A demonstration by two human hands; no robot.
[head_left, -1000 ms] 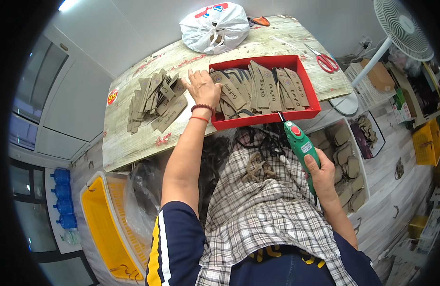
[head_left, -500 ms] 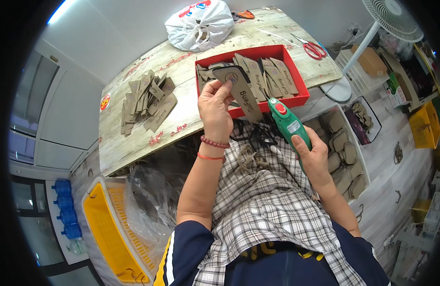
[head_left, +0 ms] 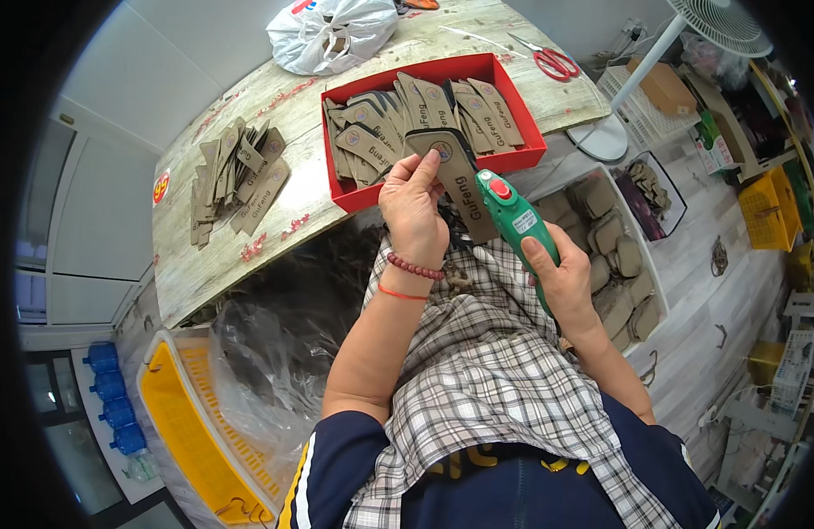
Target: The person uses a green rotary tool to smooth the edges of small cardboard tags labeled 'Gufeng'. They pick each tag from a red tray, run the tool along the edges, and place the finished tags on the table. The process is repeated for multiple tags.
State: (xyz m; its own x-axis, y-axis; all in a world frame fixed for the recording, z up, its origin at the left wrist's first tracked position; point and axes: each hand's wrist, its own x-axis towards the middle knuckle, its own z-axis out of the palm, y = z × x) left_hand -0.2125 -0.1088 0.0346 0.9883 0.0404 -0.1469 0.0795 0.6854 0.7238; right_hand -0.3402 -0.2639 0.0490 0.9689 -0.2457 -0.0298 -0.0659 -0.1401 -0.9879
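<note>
My left hand [head_left: 414, 207] pinches the upper edge of a long tan fabric piece [head_left: 457, 181] with dark edging, a round mark and printed lettering. The piece hangs tilted above my lap. In my right hand [head_left: 563, 275] is a green handheld power tool [head_left: 510, 214] with a red button, my fingers wrapped round its body. The tool's tip lies against or just beside the right edge of the piece; the exact contact is hidden. Behind my hands, a red box [head_left: 347, 200] holds many similar tan pieces. More of them lie in a loose pile [head_left: 239, 181] on the table at left.
A white plastic bag [head_left: 332, 40] and red-handled scissors [head_left: 555, 63] rest on the table [head_left: 182, 273]. A bin [head_left: 651, 304] of rounded tan pads stands at right, near a white fan [head_left: 723, 26]. Clear plastic [head_left: 257, 353] and a yellow basket [head_left: 182, 423] are at lower left.
The tan piece and both hands have come slightly lower and nearer to me. The tool's head has moved closer to the piece's edge. The view has shifted, showing more of the red box.
</note>
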